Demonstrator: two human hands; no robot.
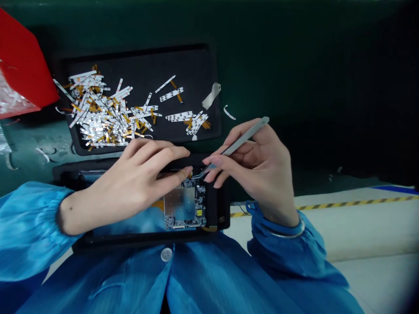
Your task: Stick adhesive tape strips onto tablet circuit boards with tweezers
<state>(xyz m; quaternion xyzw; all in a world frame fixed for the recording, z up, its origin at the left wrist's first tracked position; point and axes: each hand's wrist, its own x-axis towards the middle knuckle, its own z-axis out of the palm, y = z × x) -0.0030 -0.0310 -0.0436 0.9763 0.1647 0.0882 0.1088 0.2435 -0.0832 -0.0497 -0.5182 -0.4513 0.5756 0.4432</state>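
My right hand point(262, 165) pinches a pair of metal tweezers point(242, 140), their bent tips down at the upper edge of a circuit board point(180, 203). A small orange flex cable point(190, 174) shows beside the tips. My left hand point(140, 179) reaches over the device from the left, its fingers stretched out and apart. Its thumb tip rests close to the flex cable; whether it presses on the cable I cannot tell. The board sits toward the right end of a flat device in a black holder point(225, 209). My left hand and forearm hide part of the device.
Behind the holder lies a black tray point(137, 65) with a heap of white and orange flex strips point(101, 113). A crumpled tape piece point(211, 96) is on its right rim. A red bin point(29, 65) stands at left. Yellow-black tape point(314, 206) marks an edge at right.
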